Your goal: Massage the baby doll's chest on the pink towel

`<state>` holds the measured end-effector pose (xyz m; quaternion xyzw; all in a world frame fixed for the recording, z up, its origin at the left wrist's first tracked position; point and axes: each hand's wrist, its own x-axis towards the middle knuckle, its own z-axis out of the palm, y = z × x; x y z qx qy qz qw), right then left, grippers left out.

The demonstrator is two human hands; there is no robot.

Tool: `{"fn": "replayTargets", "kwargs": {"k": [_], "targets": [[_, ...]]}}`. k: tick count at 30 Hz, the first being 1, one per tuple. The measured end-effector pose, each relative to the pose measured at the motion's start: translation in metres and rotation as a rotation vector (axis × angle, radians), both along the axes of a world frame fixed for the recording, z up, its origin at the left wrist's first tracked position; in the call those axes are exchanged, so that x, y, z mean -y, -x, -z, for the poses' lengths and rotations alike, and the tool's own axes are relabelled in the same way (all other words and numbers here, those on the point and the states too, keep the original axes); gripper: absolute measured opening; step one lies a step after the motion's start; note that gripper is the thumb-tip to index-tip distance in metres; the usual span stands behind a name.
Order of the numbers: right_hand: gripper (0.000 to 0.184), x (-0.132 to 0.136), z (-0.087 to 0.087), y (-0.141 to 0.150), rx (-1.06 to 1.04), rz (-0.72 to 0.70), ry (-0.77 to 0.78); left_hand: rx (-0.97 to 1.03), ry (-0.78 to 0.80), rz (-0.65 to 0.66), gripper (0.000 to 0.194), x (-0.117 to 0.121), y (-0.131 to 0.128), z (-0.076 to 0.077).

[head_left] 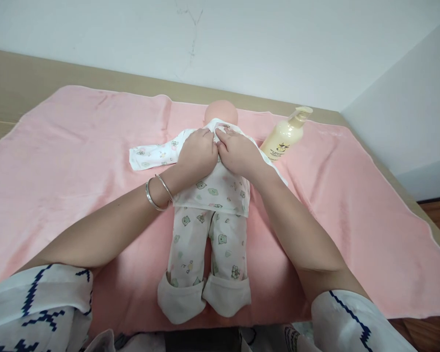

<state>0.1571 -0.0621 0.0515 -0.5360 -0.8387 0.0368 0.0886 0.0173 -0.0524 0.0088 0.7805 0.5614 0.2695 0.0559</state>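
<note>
A baby doll (222,108) lies on its back on a pink blanket, with only the bald top of its head showing above the collar. It wears a white baby shirt (214,193) with a small animal print, and matching baby pants (190,244) with plain white folded cuffs at the feet. At the shirt's upper chest, my left hand (200,152) is closed, its curled fingers gripping the fabric near the neckline. Touching it from the other side, my right hand (238,150) has bent fingers pinching the same cloth. The fingertips and the doll's face are mostly hidden.
Beside the doll's right-hand side in view stands or leans a cream pump bottle (284,138) with a cartoon print. The pink blanket (77,195) covers most of a wooden surface (18,73), which meets a cracked white wall (132,34) at the back.
</note>
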Motion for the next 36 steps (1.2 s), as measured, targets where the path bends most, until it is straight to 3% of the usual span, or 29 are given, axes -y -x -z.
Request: {"fn": "replayTargets", "kwargs": {"k": [6,12,17,21,31,36], "targets": [[0.039,0.030,-0.011,0.015,0.236,0.050,-0.043,0.028,0.044,0.055,0.034,-0.020,0.011,0.009],[0.040,0.020,-0.002,0.014,0.095,0.140,-0.030,0.088,-0.012,0.040,0.036,-0.021,0.013,0.014],[0.058,-0.003,0.010,0.006,-0.051,0.084,-0.004,0.057,-0.014,-0.050,0.027,-0.007,0.008,0.004],[0.063,-0.008,0.013,0.003,-0.040,0.071,0.042,0.092,-0.013,-0.057,0.029,-0.005,0.006,0.003],[0.045,0.021,0.001,0.016,0.161,-0.013,-0.109,0.225,-0.002,-0.036,0.043,-0.028,0.011,0.027],[0.044,0.013,-0.001,0.013,0.000,0.064,-0.036,0.263,-0.012,-0.037,0.043,-0.025,0.010,0.027]]}}
